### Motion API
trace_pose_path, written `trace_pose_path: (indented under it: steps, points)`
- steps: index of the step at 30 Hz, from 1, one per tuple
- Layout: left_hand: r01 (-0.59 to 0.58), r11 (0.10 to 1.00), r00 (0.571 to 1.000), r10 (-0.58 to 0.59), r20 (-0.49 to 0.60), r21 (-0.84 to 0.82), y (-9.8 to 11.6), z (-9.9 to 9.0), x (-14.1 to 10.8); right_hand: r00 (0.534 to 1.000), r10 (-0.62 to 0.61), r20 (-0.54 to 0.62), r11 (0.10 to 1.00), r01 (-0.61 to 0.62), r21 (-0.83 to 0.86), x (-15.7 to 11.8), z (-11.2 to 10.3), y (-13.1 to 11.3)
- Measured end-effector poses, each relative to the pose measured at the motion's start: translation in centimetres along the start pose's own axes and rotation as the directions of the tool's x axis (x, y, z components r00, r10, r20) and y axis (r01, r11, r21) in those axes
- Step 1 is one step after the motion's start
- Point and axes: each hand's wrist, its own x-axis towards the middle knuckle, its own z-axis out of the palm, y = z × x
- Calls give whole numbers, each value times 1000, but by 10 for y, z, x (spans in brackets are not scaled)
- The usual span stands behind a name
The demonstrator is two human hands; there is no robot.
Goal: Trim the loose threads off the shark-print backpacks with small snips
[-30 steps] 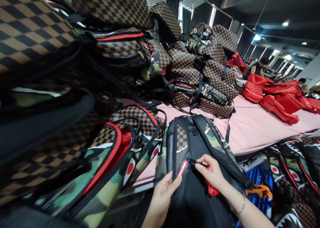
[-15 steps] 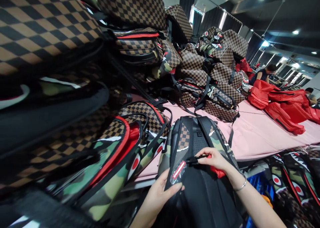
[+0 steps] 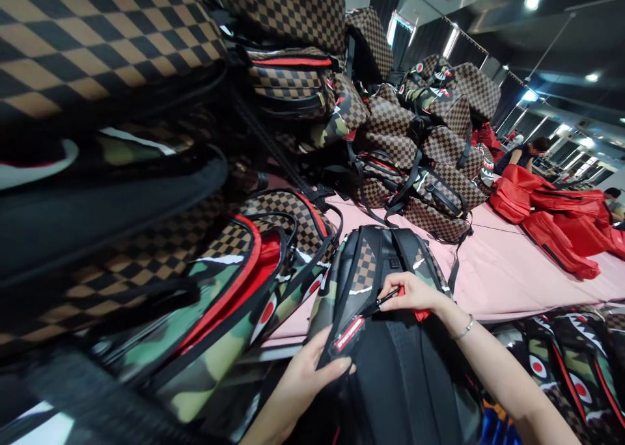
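Observation:
A black backpack (image 3: 375,367) with checkered and camouflage panels lies back side up before me, its padded straps showing. My left hand (image 3: 315,367) grips its left edge, thumb on top, beside a red-and-white label (image 3: 349,333) under clear plastic. My right hand (image 3: 410,294) is closed in a pinch over the middle of the backpack. Between its fingers is a thin black tool (image 3: 389,296), its tip pointing left near the label's upper end. Something red (image 3: 422,314) shows under that hand; its shape is partly hidden.
Checkered and camouflage backpacks (image 3: 288,15) are piled high on the left and at the back of the pink-covered table (image 3: 488,263). An unzipped one (image 3: 215,302) shows red lining. Red bags (image 3: 556,204) lie at right, shark-patterned bags (image 3: 561,367) below. A person (image 3: 525,155) is farther back.
The view has shifted slightly, moving the piles rightward. My right hand has moved up a little on the backpack and its tool has tilted. My left hand keeps its grip on the edge.

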Motion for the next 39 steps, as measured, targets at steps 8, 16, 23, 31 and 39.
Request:
trace_pose_path:
  steps: [8, 16, 23, 31, 39]
  points:
    - [5, 1000, 999, -5, 48, 1, 1, -2, 0, 999, -7, 40, 999, 8, -47, 13, -6, -9]
    - [10, 1000, 998, -11, 66, 18, -3, -6, 6, 992, 59, 110, 998, -58, -13, 14, -9, -11]
    - [23, 999, 998, -25, 66, 29, -2, -5, 6, 984, 17, 179, 999, -10, -37, 20, -8, -14]
    - [20, 1000, 998, -21, 65, 22, -4, -5, 7, 982, 87, 168, 996, -84, -26, 19, -15, -17]
    - [-37, 998, 998, 35, 47, 58, -2, -1, 4, 966, 32, 256, 989, 6, -147, 26, -4, -27]
